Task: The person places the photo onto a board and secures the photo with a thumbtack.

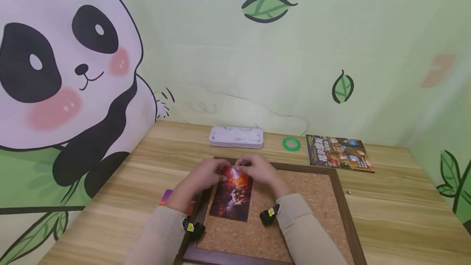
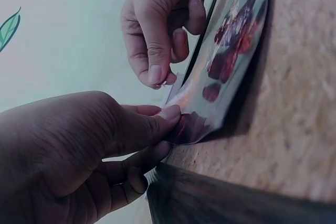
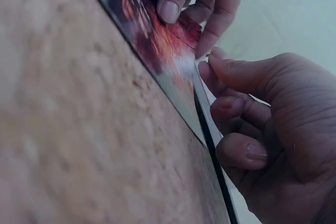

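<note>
The print point(image 1: 234, 197) extends lengthwise nearward from the left hand point(image 1: 207, 173), which pinches its far-left corner; the right hand point(image 1: 259, 169) (just alongside) pinches a shiny piece point(image 2: 164, 83).

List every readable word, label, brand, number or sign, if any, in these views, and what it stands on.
No text can be read with certainty.
Book: large pale characters on the cover, too blurred to read.
Black wrist devices: yellow labels with dark marks, too small to read.
Wall: reddish mark at right, too blurred to tell whether it is writing.
</note>
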`<state>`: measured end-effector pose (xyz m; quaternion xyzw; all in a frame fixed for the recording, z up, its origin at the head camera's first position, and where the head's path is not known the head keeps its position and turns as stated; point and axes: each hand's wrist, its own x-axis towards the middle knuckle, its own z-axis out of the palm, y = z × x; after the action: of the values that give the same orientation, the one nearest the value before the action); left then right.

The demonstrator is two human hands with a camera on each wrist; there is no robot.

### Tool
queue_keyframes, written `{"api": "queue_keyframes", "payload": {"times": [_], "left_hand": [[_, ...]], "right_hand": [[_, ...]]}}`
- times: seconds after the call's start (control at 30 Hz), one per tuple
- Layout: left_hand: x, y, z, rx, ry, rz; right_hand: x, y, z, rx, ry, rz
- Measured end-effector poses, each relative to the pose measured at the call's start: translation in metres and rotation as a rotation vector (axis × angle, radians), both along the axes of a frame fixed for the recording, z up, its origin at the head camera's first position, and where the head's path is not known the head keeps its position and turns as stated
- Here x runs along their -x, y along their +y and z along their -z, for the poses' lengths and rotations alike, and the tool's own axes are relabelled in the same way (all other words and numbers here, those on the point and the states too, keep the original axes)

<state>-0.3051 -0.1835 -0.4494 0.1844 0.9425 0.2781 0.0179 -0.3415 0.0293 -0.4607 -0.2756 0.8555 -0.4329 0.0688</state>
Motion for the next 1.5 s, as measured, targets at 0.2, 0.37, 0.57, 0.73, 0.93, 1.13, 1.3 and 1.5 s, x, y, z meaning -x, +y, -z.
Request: {"api": "queue_keyframes", "payload": {"times": [0.2,0.37,0.57,0.73,0.93,1.13,1.3,1.5], "left_hand": [[0.000,0.001,-0.001,0.033,-0.017,-0.031],[0.000,0.001,0.000,0.060,-0.003,-0.021],[0.001,-0.001,0.002,0.076,0.038,0.007],[0.001,-0.006,0.010,0.028,0.019,-0.013],[0.004,-0.010,0.016,-0.061,-0.036,-0.030],[0.007,-0.012,0.017,-0.145,-0.062,-0.036],[0.007,-0.014,0.017,-0.163,-0.075,-0.040],[0.007,-0.015,0.019,-0.180,-0.084,-0.046]], "right_hand": [[0.001,0.003,0.002,0.009,-0.032,-0.005],[0.002,0.002,0.006,0.003,-0.049,-0.016],[0.002,0.000,0.005,-0.026,-0.067,-0.019],[0.000,0.000,0.004,-0.036,-0.064,-0.033],[0.002,0.001,0.004,-0.039,-0.068,-0.066],[0.003,0.002,0.000,-0.071,-0.055,-0.052],[0.001,-0.003,-0.004,-0.119,-0.056,-0.022],[0.000,-0.005,-0.003,-0.114,-0.080,0.014]]}}
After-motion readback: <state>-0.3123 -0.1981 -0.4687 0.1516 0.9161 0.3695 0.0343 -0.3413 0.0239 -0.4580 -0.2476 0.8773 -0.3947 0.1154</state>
